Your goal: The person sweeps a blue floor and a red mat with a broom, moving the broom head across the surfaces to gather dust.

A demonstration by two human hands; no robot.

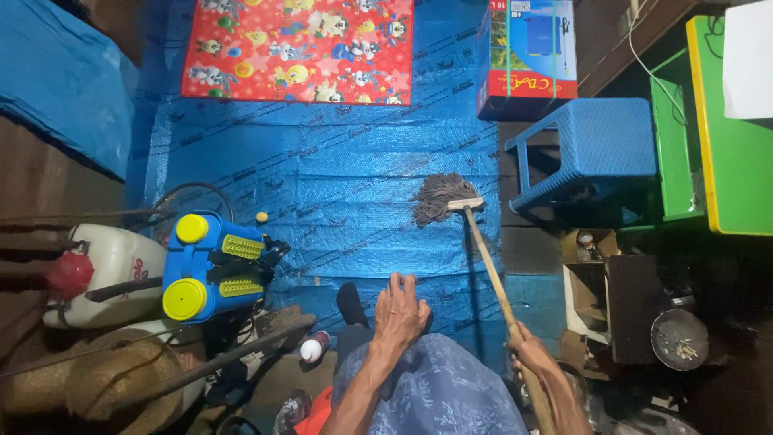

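Note:
My right hand [527, 354] grips the wooden handle of a mop [487, 258] low on the right. The handle slants up to a grey string mop head [439, 197] resting on the blue tarpaulin floor [338, 177]. My left hand [400, 310] lies flat on my knee, which is covered in blue patterned cloth [435, 391]. It holds nothing, with its fingers slightly spread.
A blue plastic stool [592, 149] stands right of the mop head, with a green cabinet [725, 137] beyond it. A blue and yellow sprayer tank [211, 266] and a white tank [113, 270] sit at left. A red cartoon mat [298, 48] lies at the top, a box [527, 56] beside it.

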